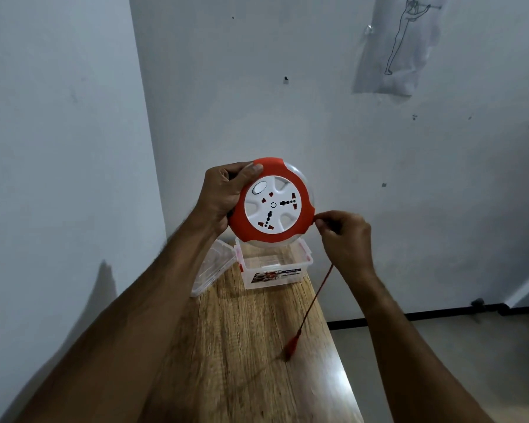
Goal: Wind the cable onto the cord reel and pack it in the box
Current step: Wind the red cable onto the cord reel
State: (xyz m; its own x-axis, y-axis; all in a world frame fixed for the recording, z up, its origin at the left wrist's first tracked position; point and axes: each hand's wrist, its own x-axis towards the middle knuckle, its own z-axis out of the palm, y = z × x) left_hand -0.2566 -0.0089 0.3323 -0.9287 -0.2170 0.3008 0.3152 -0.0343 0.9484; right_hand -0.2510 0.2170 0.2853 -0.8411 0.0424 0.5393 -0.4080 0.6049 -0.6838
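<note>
Cord reel (272, 203) held above open box (275, 270), cable (315, 297) dangling

The round red-and-white plastic cord reel (272, 203) is held above the clear plastic box (274, 270), which stands at the far end of the wooden bench (242, 346). The box's clear plastic lid (213, 270) leans just left of it, and the thin red cable (315, 294) hangs from the reel's right side down to the bench.

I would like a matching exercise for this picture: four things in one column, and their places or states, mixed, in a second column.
Things:
1. cord reel
2. red cable
3. clear box
4. lid

Places or states:
A. stands open on the table
B. leans beside the box
C. gripped by the left hand
D. pinched by the right hand, hanging down

Pairs: 1-C, 2-D, 3-A, 4-B
</note>
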